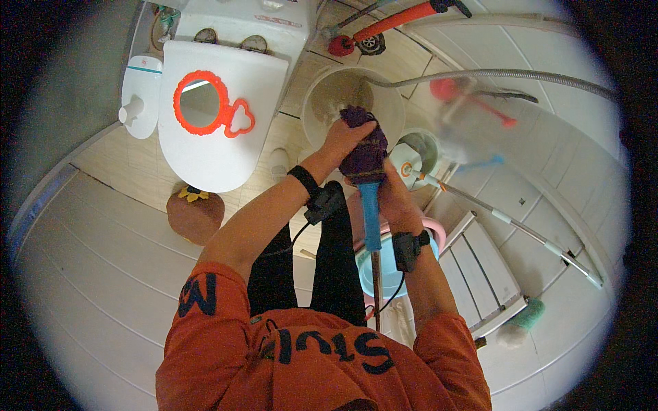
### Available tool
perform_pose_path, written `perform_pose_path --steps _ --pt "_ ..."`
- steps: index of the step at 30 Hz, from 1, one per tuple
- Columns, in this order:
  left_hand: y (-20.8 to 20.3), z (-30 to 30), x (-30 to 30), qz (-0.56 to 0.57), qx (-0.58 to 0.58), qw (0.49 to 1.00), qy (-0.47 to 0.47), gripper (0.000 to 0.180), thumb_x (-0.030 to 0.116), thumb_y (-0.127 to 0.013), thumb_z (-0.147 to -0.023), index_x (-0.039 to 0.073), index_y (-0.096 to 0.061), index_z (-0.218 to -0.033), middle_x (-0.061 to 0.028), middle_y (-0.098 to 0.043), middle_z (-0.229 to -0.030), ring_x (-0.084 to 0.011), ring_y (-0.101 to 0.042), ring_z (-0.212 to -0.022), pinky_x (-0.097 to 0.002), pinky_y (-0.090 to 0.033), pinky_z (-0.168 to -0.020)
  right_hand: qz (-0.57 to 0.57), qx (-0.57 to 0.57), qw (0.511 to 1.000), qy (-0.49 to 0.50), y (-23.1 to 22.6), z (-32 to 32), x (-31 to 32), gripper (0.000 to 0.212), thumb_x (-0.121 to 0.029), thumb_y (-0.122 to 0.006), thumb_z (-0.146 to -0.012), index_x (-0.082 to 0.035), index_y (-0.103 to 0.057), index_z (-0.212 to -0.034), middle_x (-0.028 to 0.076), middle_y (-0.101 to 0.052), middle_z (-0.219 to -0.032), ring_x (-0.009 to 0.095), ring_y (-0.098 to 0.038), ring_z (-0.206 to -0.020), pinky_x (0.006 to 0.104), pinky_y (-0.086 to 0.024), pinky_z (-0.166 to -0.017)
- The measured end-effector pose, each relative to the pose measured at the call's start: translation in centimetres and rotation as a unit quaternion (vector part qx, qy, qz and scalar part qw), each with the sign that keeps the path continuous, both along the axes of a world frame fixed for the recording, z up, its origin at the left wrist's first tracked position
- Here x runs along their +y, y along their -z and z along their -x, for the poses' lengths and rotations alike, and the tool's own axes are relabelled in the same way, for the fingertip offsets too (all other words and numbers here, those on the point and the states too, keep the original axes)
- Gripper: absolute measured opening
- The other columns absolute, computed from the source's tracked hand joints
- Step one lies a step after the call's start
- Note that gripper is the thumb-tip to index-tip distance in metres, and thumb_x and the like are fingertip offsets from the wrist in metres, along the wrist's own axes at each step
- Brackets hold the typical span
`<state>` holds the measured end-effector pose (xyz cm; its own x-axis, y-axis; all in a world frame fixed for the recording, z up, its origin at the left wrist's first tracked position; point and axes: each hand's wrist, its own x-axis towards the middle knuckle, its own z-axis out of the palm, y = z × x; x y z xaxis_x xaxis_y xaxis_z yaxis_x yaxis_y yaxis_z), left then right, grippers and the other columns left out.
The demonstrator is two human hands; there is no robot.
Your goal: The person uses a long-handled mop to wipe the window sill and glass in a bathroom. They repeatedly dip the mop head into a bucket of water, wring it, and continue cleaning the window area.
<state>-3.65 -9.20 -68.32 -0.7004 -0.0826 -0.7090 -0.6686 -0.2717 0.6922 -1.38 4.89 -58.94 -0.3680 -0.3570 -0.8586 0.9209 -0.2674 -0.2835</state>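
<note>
A mop with a purple cloth head (pixel 364 152) and a blue plastic sleeve (pixel 370 212) is held in front of my body, its thin metal pole running back toward my right side. My left hand (pixel 347 142) wraps round the purple head from the left, thumb across the top. On the other side my right hand (pixel 394 195) is closed against the mop where the head meets the sleeve; part of its fingers is hidden. Just beyond the mop head stands a translucent bucket (pixel 389 83) with cloudy water, and a ribbed grey hose (pixel 480 73) runs into it.
At the left is a toilet with a white lid (pixel 212 161), an orange-framed mirror (pixel 201 103) lying on it. A spin mop bucket (pixel 430 140) with a second mop's pole (pixel 504 217) stands right. Behind are blue and pink basins (pixel 387 264) and a white folding stool (pixel 483 264).
</note>
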Motion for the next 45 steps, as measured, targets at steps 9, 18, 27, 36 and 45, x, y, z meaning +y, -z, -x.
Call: perform_pose_path --steps 9,18,27,36,45 --pt "-2.4 0.9 -4.5 -0.441 -0.084 0.891 -0.07 0.081 0.073 -0.05 -0.083 0.01 -0.049 -0.133 -0.0092 -0.056 -0.13 -0.0221 -0.057 -0.115 -0.0391 -0.044 -0.1 -0.015 0.005 0.992 -0.122 -2.0 1.7 1.2 0.058 -0.043 -0.074 -0.081 -0.007 -0.053 -0.121 0.008 -0.065 -0.096 0.019 -0.064 -0.072 0.0271 -0.051 -0.054" --pt "-5.9 2.1 -4.2 -0.597 0.111 0.793 -0.052 0.085 0.067 -0.056 -0.081 0.01 -0.04 -0.141 -0.0145 -0.05 -0.137 -0.0239 -0.056 -0.118 -0.0419 -0.046 -0.101 0.125 0.004 0.989 -0.081 -4.4 1.8 -0.1 0.062 -0.044 -0.076 -0.078 -0.006 -0.053 -0.121 0.008 -0.065 -0.097 0.019 -0.063 -0.071 0.0259 -0.051 -0.054" --pt "-4.0 2.6 -4.2 -0.173 -0.025 0.976 0.128 0.046 0.028 -0.068 -0.081 -0.003 -0.061 -0.114 -0.0147 -0.067 -0.108 -0.0255 -0.065 -0.096 -0.036 -0.052 -0.085 -0.041 0.034 0.972 -0.227 -3.0 1.2 -1.0 0.046 -0.032 -0.072 -0.084 -0.006 -0.054 -0.118 0.006 -0.065 -0.091 0.014 -0.062 -0.071 0.0248 -0.049 -0.057" --pt "0.1 1.2 -1.1 0.26 0.037 0.903 0.341 0.037 0.032 -0.056 -0.081 0.004 -0.067 -0.103 -0.0243 -0.067 -0.099 -0.0402 -0.064 -0.094 -0.0479 -0.051 -0.083 -0.099 0.024 0.975 -0.196 1.0 -1.3 -3.3 0.039 -0.04 -0.07 -0.084 -0.007 -0.062 -0.104 0.003 -0.067 -0.083 0.014 -0.061 -0.061 0.0258 -0.047 -0.051" --pt "0.9 1.4 -2.2 0.189 0.037 0.961 0.201 0.063 0.055 -0.054 -0.088 0.006 -0.052 -0.127 -0.0177 -0.06 -0.123 -0.0327 -0.054 -0.118 -0.0409 -0.041 -0.1 -0.121 0.032 0.976 -0.177 2.9 1.0 -0.8 0.044 -0.043 -0.073 -0.082 -0.007 -0.061 -0.104 0.004 -0.065 -0.08 0.014 -0.06 -0.059 0.0254 -0.048 -0.049"
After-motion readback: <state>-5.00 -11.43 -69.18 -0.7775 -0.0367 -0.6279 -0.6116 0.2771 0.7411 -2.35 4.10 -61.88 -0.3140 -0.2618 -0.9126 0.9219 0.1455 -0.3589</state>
